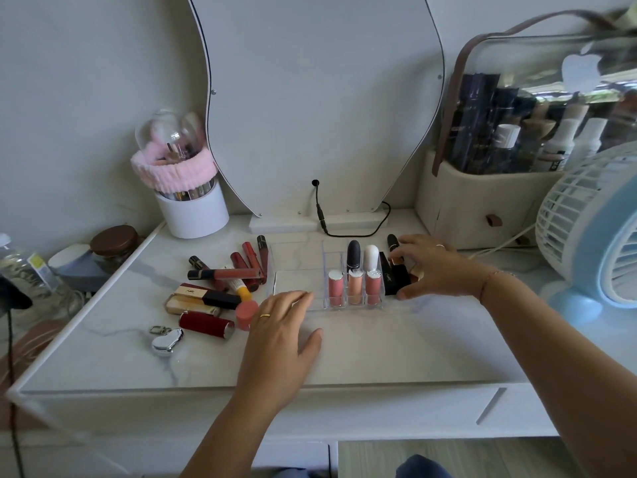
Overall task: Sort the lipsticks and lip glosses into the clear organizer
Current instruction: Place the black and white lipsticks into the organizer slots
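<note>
The clear organizer stands mid-table. Three pink lip glosses fill its front right slots. Behind them stand a black lipstick and a white one. My left hand lies flat on the table, fingertips touching the organizer's front edge. My right hand is just right of the organizer, fingers and thumb curled round a black square lipstick among a few dark tubes. Left of the organizer lies a pile of several lip glosses and lipsticks, with a red lipstick nearest me.
A silver heart keychain lies front left. A white cup with a pink headband stands back left beside the mirror. A black cable runs behind the organizer. A cosmetics case and a fan stand at the right.
</note>
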The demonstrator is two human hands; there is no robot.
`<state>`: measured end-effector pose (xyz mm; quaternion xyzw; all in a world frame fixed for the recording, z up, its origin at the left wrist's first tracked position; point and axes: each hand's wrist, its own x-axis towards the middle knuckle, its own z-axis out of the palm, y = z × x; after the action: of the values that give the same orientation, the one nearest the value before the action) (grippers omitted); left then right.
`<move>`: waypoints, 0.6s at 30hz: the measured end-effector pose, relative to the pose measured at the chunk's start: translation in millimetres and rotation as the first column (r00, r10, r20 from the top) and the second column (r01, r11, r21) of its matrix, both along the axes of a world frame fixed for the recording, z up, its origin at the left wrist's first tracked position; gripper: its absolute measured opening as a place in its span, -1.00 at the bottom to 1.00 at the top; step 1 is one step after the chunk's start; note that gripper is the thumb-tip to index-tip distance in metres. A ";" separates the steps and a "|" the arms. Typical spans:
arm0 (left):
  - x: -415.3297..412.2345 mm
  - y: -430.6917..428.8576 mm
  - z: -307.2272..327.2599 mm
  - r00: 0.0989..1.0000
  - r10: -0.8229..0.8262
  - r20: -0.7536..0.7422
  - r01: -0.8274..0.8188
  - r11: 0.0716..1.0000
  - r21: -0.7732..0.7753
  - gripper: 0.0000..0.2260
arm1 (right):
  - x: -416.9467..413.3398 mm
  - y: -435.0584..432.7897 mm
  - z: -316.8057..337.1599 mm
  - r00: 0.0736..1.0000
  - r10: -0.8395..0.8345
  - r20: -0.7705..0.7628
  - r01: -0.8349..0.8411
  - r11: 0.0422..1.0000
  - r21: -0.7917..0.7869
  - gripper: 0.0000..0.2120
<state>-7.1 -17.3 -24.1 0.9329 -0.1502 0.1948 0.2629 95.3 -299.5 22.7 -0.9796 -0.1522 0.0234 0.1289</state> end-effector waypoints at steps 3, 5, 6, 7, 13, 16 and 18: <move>0.5 -0.5 -0.1 1.000 0.001 0.009 -0.001 1.000 0.009 -0.57 | -7.3 -3.8 0.0 0.996 -0.045 0.080 0.025 0.973 0.231 -0.35; 1.1 -0.5 -0.4 1.000 0.001 0.019 -0.002 1.000 0.016 -0.57 | -12.8 -4.0 2.1 0.993 -0.070 0.093 0.028 0.917 0.399 -0.36; 1.2 -0.4 -0.5 1.000 0.001 0.021 -0.002 1.000 0.020 -0.58 | -15.3 -2.8 3.8 0.994 -0.076 0.082 0.029 0.882 0.470 -0.38; 1.2 -0.3 -0.4 1.000 0.001 0.022 -0.002 1.000 0.023 -0.58 | -17.8 -1.4 5.1 0.995 -0.078 0.059 0.034 0.839 0.543 -0.39; -0.2 -0.1 0.9 1.000 0.009 0.017 -0.009 1.000 0.030 -0.57 | -21.8 2.7 3.6 0.992 -0.117 -0.054 0.120 0.688 0.716 -0.42; -0.2 0.0 0.6 1.000 0.011 0.004 -0.011 0.999 0.035 -0.57 | -24.2 1.7 2.4 0.991 -0.089 -0.097 0.131 0.644 0.753 -0.44; 0.0 0.3 0.5 1.000 0.008 0.000 -0.008 0.999 0.037 -0.57 | -25.5 0.8 1.2 0.991 -0.059 -0.122 0.133 0.614 0.778 -0.45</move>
<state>-7.1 -16.9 -23.6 0.9382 -0.1501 0.1931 0.2449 69.8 -298.7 23.9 -0.8300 -0.0888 -0.0110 0.5505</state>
